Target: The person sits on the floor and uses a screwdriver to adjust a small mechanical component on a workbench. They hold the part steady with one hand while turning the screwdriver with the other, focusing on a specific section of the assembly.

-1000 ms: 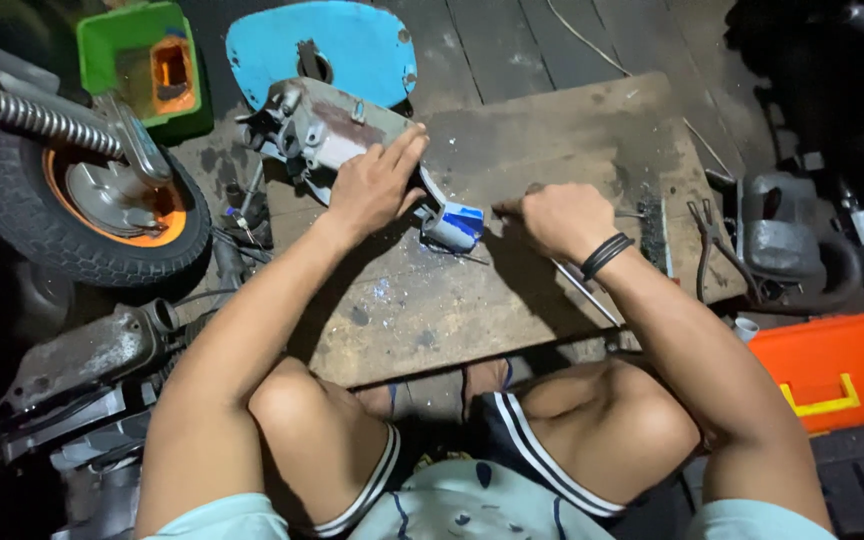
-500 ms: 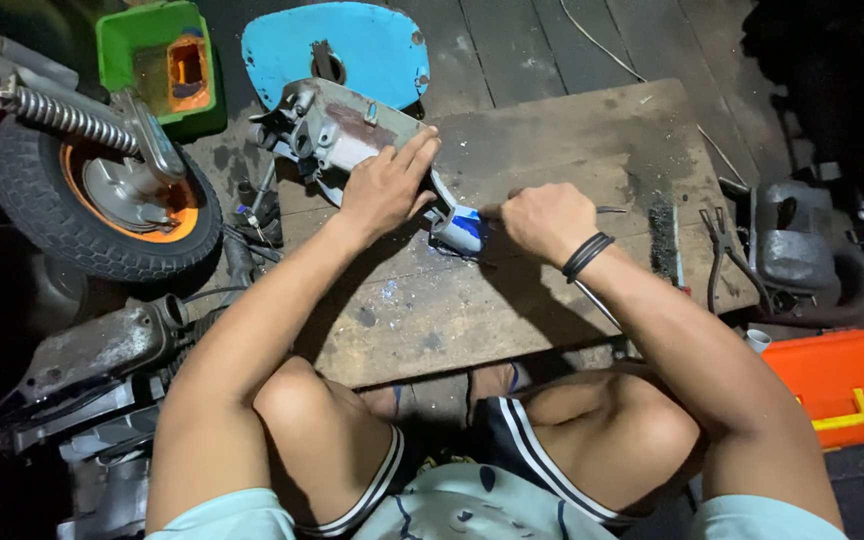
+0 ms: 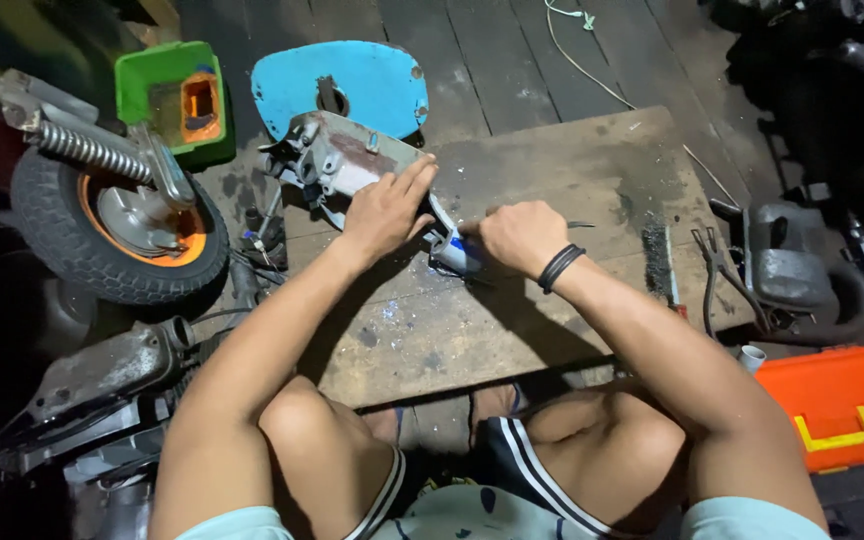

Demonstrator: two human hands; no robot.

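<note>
Comparing this moment with the views from 1 second and half a second back, we see our right hand [image 3: 517, 237] has slid leftward along the wooden board [image 3: 552, 170], so that it now sits just beside the left hand [image 3: 384, 210] instead of apart from it; the thin metal rod it works with shows only as a short tip [image 3: 582, 224] poking out to the right of the fist, where a longer stretch lay across the board before. Our left hand stays where it was, fingers flat and spread, pressing down on the grey metal engine cover [image 3: 337, 160] at the far left of the board. Our right hand is curled closed around the small blue-and-white piece [image 3: 455, 253] at the near edge of that cover, touching it; how tightly it pinches we cannot tell, since the knuckles hide the fingertips. We judge that the closing gap means the work has narrowed to 1 spot where cover and small piece meet. Around us the blue panel [image 3: 352, 85], the green bin [image 3: 167, 95], the small wheel with orange hub [image 3: 117, 225], the pliers [image 3: 717, 265] and the orange toolbox [image 3: 837, 405] lie as they did
</note>
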